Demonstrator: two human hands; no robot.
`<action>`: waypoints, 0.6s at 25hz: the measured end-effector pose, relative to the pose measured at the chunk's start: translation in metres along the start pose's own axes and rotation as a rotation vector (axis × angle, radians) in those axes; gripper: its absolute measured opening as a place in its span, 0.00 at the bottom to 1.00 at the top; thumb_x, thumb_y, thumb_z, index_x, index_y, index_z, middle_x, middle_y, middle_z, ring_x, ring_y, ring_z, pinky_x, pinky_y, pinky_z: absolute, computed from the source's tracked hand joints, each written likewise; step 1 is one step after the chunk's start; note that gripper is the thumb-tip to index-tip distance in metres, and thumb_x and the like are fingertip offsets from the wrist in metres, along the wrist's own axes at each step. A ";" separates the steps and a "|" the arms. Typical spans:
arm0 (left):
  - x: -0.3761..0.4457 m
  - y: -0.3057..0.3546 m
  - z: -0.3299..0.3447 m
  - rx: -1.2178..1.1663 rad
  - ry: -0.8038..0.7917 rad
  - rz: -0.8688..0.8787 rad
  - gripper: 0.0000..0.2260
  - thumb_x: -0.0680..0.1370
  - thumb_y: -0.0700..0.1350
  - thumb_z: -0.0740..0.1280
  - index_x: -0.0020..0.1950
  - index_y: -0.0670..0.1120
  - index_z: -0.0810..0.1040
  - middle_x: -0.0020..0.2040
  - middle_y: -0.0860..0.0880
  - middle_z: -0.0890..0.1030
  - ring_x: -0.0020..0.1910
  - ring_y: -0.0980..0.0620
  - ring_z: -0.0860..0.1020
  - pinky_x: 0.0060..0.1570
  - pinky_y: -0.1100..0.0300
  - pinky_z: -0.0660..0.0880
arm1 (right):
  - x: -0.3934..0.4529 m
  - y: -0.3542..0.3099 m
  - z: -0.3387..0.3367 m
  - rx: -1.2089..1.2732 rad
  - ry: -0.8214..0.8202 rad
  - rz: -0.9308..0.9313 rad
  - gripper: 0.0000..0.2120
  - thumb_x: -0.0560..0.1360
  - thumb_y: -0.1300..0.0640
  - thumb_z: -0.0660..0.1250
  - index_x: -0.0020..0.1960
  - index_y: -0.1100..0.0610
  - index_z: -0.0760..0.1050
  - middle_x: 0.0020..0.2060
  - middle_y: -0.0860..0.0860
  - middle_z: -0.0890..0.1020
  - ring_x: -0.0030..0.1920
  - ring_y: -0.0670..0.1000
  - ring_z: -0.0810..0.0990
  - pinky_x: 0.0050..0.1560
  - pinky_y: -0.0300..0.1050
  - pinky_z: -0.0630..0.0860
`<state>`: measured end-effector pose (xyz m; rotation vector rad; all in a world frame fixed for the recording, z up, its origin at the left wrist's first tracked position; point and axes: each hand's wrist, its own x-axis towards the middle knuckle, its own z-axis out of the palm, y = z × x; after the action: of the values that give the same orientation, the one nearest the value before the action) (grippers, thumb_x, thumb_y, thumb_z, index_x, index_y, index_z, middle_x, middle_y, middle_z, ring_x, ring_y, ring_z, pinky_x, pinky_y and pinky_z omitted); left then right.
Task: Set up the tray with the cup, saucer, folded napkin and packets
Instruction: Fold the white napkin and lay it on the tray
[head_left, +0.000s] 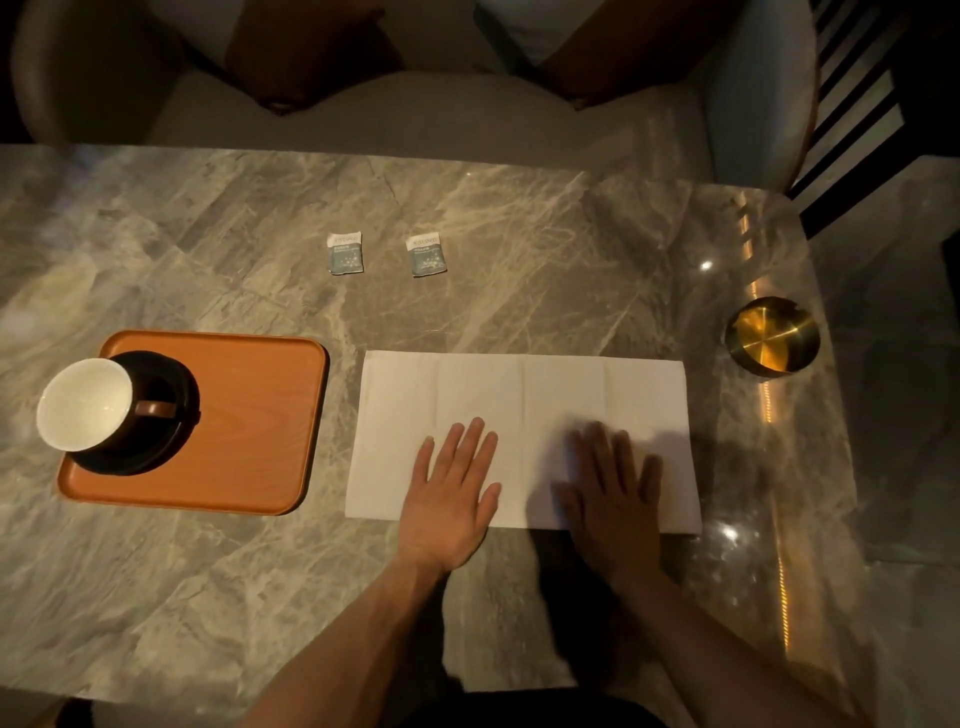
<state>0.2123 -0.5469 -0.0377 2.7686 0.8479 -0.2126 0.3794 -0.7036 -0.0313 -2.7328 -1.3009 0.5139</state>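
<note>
White paper napkin (524, 415), folded to a long rectangle, lies flat on the grey marble table (208, 597) near its front edge, right of the middle. Both hands press on the napkin's near half with fingers straight and slightly spread, palms down, holding nothing: the left hand (451, 499) near the middle of the napkin, the right hand (613, 493) just beside it, in shadow and slightly blurred. Both wrists cross the napkin's front edge.

Toward the table's left edge sits the orange wooden tray with rounded corners (249, 426). On the tray's left part a black round saucer (156, 457) carries the brown cup with a white inside (85, 402); the cup's rim overhangs the tray's left edge in this view and its handle points right.

Two small white and teal packets (345, 253) (426, 254) lie apart from each other toward the table's far edge; their print is too small to read.

Near the right edge stands a round brass ashtray (772, 335). Beyond the far edge, a pale upholstered chair (363, 114) is cut off by the top of the frame
</note>
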 end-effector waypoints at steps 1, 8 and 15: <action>-0.003 -0.012 -0.002 0.011 0.000 -0.008 0.26 0.84 0.57 0.47 0.81 0.51 0.48 0.81 0.51 0.47 0.80 0.50 0.44 0.77 0.44 0.44 | -0.003 0.014 -0.001 0.005 0.017 0.013 0.31 0.81 0.37 0.43 0.80 0.46 0.40 0.80 0.51 0.47 0.79 0.57 0.43 0.76 0.68 0.45; -0.015 -0.064 -0.010 0.046 0.009 -0.094 0.26 0.83 0.56 0.46 0.81 0.50 0.47 0.82 0.49 0.47 0.80 0.49 0.45 0.77 0.45 0.44 | -0.011 0.057 -0.005 -0.037 0.029 0.106 0.31 0.80 0.37 0.42 0.80 0.47 0.46 0.80 0.53 0.52 0.80 0.55 0.44 0.76 0.63 0.45; -0.014 -0.077 -0.019 -0.049 0.010 -0.174 0.27 0.83 0.58 0.46 0.81 0.53 0.44 0.81 0.50 0.41 0.79 0.50 0.39 0.77 0.48 0.41 | -0.012 0.051 -0.018 -0.011 -0.011 0.101 0.32 0.79 0.35 0.40 0.80 0.48 0.47 0.80 0.53 0.50 0.79 0.57 0.42 0.76 0.66 0.44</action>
<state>0.1589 -0.4875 -0.0307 2.6533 1.0823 -0.2054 0.4159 -0.7441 -0.0219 -2.8200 -1.1759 0.5317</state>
